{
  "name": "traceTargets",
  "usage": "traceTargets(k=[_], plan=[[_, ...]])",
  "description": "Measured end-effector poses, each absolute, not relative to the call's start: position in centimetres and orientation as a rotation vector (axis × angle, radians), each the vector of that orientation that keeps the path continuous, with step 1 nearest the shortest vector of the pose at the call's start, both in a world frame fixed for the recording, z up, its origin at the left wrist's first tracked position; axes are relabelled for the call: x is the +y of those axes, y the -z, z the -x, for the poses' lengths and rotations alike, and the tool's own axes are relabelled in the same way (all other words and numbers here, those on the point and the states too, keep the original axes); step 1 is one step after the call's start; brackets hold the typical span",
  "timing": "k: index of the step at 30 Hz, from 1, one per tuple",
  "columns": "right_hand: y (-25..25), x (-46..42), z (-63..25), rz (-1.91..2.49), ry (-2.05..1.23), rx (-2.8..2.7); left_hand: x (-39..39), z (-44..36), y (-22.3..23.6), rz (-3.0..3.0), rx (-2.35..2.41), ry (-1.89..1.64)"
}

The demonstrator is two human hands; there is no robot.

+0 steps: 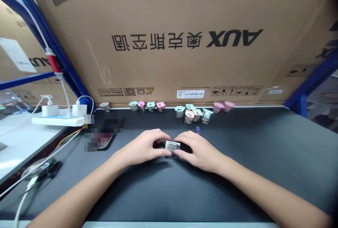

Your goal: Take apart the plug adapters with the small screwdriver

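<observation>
Over the middle of the black desktop (211, 192), a small clear box-shaped piece (172, 146) with a silvery face sits between my hands. My left hand (144, 147) pinches its left end between thumb and fingers. On the other end, the fingers and thumb of my right hand (199, 150) close in the same way. Fingertips cover both ends of the piece, and its exact kind is too small to make out. Just behind my right hand lies a small purple piece (198, 130).
Along the back stand several pastel two-hole pieces with clear bases, such as a green one (180, 111) and a pink one (160, 106). A large cardboard box (163, 69) walls off the rear. At left are a power strip (60, 120), cables and a blurred-out dark item (104, 133).
</observation>
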State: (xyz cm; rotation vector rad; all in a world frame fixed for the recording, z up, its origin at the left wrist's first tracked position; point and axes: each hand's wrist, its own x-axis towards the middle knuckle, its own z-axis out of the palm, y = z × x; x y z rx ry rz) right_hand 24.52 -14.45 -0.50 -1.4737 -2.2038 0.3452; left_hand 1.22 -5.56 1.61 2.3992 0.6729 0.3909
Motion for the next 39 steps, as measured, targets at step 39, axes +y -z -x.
traceTargets(k=[39], plan=[[0.4, -14.4, -25.1, 1.399, -0.477, -2.257, -5.2, -1.0, -1.0, -2.509, 0.624, -0.343]])
